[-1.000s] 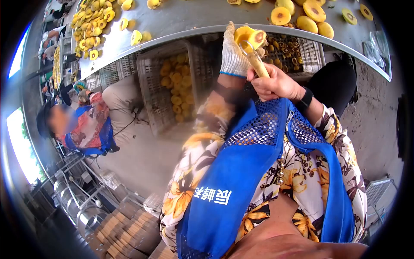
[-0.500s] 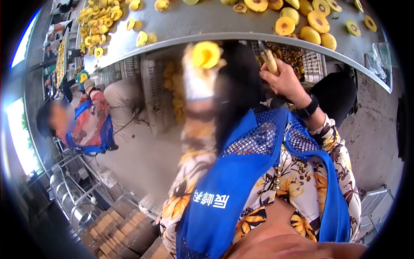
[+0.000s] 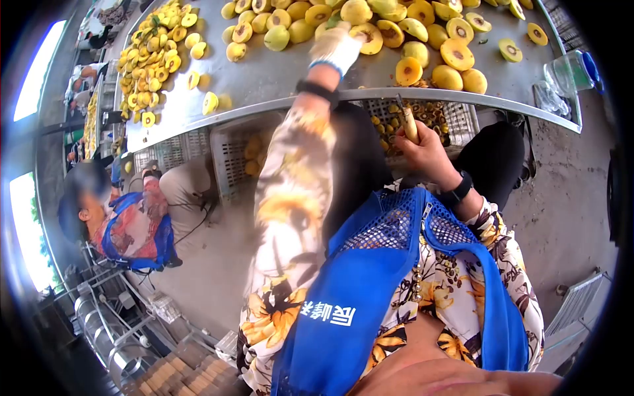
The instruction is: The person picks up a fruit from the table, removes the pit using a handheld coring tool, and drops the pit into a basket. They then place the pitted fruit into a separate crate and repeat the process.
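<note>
since the earlier frame the gloved left hand [image 3: 337,46] has been stretched over the steel table's [image 3: 277,72] near edge to the peach pile [image 3: 396,26] just beyond; whether its fingers are closed cannot be told. below that edge the right hand [image 3: 426,152] is clamped on an upright pitting tool [image 3: 408,120].

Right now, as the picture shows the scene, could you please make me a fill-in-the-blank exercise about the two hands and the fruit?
1. The left hand wears a white ____ and reaches among the fruit on the table.
2. The bare hand, which holds the tool, is the person's ____ hand.
3. The colour of the person's vest is ____.
Missing words: glove; right; blue.
</note>
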`<action>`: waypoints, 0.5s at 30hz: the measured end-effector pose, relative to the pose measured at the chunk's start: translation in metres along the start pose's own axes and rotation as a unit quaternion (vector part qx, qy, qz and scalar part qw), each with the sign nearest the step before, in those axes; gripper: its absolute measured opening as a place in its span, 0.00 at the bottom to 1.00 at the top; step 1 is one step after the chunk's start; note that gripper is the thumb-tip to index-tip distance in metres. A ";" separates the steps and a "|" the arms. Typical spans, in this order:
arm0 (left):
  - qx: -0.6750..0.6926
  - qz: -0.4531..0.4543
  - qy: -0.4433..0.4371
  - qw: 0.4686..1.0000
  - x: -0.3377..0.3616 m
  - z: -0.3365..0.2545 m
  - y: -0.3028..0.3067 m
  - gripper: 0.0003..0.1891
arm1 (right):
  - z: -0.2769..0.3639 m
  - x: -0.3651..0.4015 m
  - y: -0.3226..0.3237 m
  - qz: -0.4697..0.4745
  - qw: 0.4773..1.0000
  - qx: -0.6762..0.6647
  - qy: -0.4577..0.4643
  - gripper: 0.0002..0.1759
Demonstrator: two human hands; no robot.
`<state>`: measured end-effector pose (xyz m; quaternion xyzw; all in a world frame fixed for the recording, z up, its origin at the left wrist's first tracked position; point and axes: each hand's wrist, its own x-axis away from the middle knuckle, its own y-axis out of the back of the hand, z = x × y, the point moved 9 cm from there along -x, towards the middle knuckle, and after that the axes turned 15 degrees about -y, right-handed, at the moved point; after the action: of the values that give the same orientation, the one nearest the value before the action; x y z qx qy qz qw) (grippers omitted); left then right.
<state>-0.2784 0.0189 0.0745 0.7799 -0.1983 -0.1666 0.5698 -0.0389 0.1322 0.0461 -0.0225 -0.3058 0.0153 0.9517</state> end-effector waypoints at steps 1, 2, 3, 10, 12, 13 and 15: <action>-0.001 0.009 -0.019 1.000 -0.020 -0.006 -0.019 0.24 | 0.000 0.002 0.005 -0.008 1.000 -0.002 0.004 0.07; 0.029 -0.010 0.014 0.999 -0.027 -0.006 -0.025 0.25 | -0.001 0.004 0.010 -0.016 1.000 -0.002 0.008 0.07; 0.059 -0.029 0.048 0.997 -0.032 -0.005 -0.028 0.25 | -0.001 0.005 0.015 -0.023 1.000 -0.003 0.014 0.06; 0.060 -0.025 -0.043 0.997 -0.025 0.009 -0.043 0.12 | 0.035 -0.016 0.032 -0.158 0.981 0.090 0.071 0.13; 0.152 -0.056 0.009 0.987 -0.006 0.012 -0.034 0.14 | 0.053 -0.033 0.039 -0.192 0.972 0.116 0.072 0.17; 0.197 -0.075 0.034 0.977 0.004 0.014 -0.029 0.16 | 0.058 -0.048 0.041 -0.195 0.970 0.122 0.075 0.18; 0.149 -0.105 0.038 0.982 0.016 -0.011 -0.006 0.18 | 0.064 -0.054 0.040 -0.186 0.973 0.119 0.061 0.21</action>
<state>-0.2590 0.0216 0.0710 0.8785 -0.1162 -0.1636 0.4335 -0.1208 0.1723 0.0649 0.1472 -0.2421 -0.1270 0.9506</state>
